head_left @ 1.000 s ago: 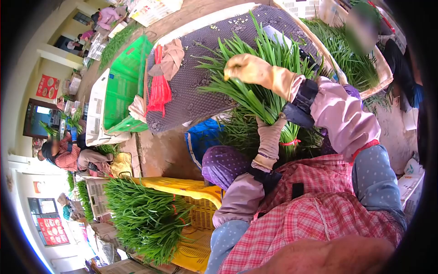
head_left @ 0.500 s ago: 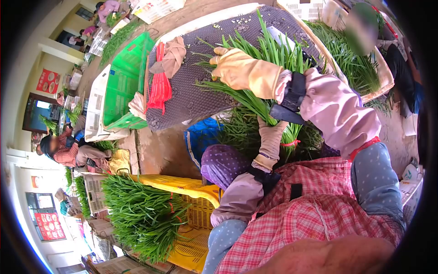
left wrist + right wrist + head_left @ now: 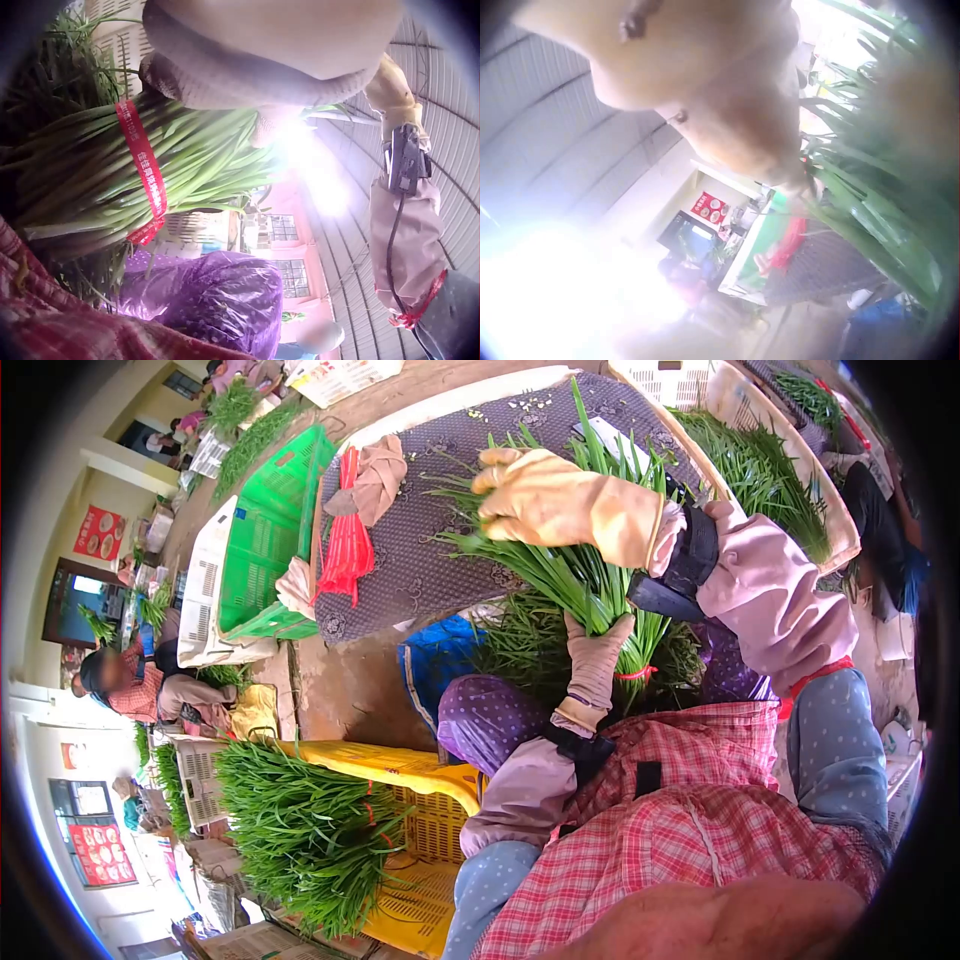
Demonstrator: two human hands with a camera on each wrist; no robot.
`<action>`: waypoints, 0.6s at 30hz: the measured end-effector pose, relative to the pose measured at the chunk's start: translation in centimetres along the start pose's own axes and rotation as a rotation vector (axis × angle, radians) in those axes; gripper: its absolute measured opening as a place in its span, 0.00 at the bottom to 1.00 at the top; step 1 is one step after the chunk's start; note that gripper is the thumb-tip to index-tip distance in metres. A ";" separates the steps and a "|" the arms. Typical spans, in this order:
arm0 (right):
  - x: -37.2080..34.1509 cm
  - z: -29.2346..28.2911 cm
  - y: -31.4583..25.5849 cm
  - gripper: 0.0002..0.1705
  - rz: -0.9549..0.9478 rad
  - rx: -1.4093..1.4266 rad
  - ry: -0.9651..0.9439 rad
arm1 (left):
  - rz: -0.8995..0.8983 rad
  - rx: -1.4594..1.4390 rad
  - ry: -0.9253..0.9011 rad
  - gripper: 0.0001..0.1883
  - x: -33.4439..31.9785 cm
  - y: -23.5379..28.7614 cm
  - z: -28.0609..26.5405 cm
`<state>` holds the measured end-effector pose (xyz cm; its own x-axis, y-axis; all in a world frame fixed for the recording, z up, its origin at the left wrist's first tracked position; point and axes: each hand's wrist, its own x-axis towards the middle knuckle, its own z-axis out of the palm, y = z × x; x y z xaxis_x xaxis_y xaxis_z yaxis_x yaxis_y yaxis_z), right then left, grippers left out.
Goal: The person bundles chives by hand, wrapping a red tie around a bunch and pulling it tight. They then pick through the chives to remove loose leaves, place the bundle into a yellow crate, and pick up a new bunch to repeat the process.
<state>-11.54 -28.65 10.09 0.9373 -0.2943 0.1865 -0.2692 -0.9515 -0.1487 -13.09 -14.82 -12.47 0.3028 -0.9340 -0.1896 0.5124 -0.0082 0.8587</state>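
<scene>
My left hand (image 3: 597, 650), in a pale glove, grips a bundle of garlic chives (image 3: 575, 585) just above the red tape (image 3: 637, 673) round its stems. In the left wrist view, the printed red tape (image 3: 141, 169) circles the pale stems (image 3: 202, 154) below the glove. My right hand (image 3: 560, 498), in a yellowish rubber glove, lies across the upper leaves with its fingers extended and slightly bent. Blurred green leaves (image 3: 877, 195) fill the right side of the right wrist view, beside that glove.
A dark patterned tabletop (image 3: 420, 575) holds red strips (image 3: 347, 560) and a brown cloth (image 3: 380, 480). A green crate (image 3: 265, 550) stands at left, a yellow crate (image 3: 425, 900) with chives below it. At right is a white crate (image 3: 815, 510) of chives. A blue bag (image 3: 440, 660) lies below the table.
My right hand's fingers have straightened from a more curled pose. That hand shifted left over the leaves, then slightly back right. The left hand keeps its grip on the chives.
</scene>
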 end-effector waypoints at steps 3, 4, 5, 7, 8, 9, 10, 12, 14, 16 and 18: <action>-0.1 2.1 1.6 0.13 0.011 -0.124 -0.186 | -0.056 -0.147 0.063 0.33 -0.2 0.8 0.3; 0.1 2.6 2.3 0.13 0.000 -0.083 -0.220 | -0.053 -0.142 0.063 0.33 0.0 0.6 0.1; -0.2 3.5 2.6 0.13 0.000 -0.082 -0.216 | -0.064 -0.153 0.093 0.33 0.1 0.4 0.1; -1.6 4.2 2.6 0.13 0.038 0.402 0.072 | -0.089 -0.155 0.109 0.34 0.2 0.5 0.3; -2.1 4.5 2.8 0.13 0.064 0.402 0.084 | -0.061 -0.122 0.127 0.33 0.3 0.5 0.5; -2.4 4.4 2.4 0.14 0.219 0.639 0.101 | -0.039 -0.089 0.139 0.32 0.2 0.8 0.7; -2.6 4.3 2.3 0.16 0.377 0.877 0.125 | 0.005 0.151 0.094 0.29 -0.3 1.6 0.4; -2.7 3.0 3.7 0.19 0.412 1.221 0.385 | -0.075 -0.038 -0.015 0.43 0.1 0.1 -1.3; -4.5 -0.2 3.1 0.22 0.142 1.247 0.583 | -0.016 0.024 0.017 0.36 -0.9 1.2 -1.1; -8.0 -5.0 0.9 0.27 0.312 0.919 0.541 | -0.045 -0.173 -0.083 0.25 -1.1 3.2 -0.8; -12.1 -4.9 1.8 0.31 0.339 0.213 0.588 | -0.134 -0.270 -0.080 0.22 -1.2 4.6 -0.8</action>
<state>-24.43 -27.20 12.31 0.5186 -0.6279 0.5803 -0.4196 -0.7783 -0.4671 -10.44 -13.45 -8.70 0.1594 -0.9561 -0.2457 0.7418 -0.0482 0.6689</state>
